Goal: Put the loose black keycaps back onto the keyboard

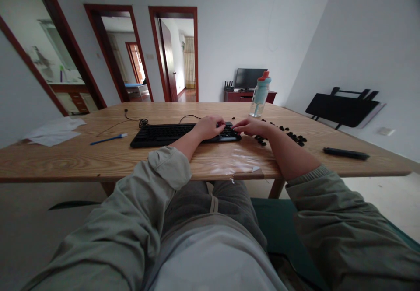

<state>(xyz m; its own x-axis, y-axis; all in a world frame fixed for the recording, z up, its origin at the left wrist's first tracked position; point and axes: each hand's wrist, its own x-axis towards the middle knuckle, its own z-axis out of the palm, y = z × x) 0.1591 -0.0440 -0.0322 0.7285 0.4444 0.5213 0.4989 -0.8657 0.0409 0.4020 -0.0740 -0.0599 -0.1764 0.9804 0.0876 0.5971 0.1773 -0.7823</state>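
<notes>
A black keyboard (157,134) lies on the wooden table in front of me. My left hand (209,127) rests over its right half, fingers curled together. Something small and bluish shows at those fingers, too small to name. From the right, my right hand (252,127) reaches to the keyboard's right end with thumb and fingers drawn together at the keys. Whatever may be between its fingertips is hidden. Loose black keycaps (297,138) are scattered to the right, some partly behind my right wrist and forearm.
A clear bottle with a red lid (260,95) stands beyond my right hand. Left lie a blue-handled brush (108,139), a coiled cable (143,122) and white papers (55,131). A black bar-shaped object (346,153) lies at the right of the table (82,164). Clear film covers the front edge.
</notes>
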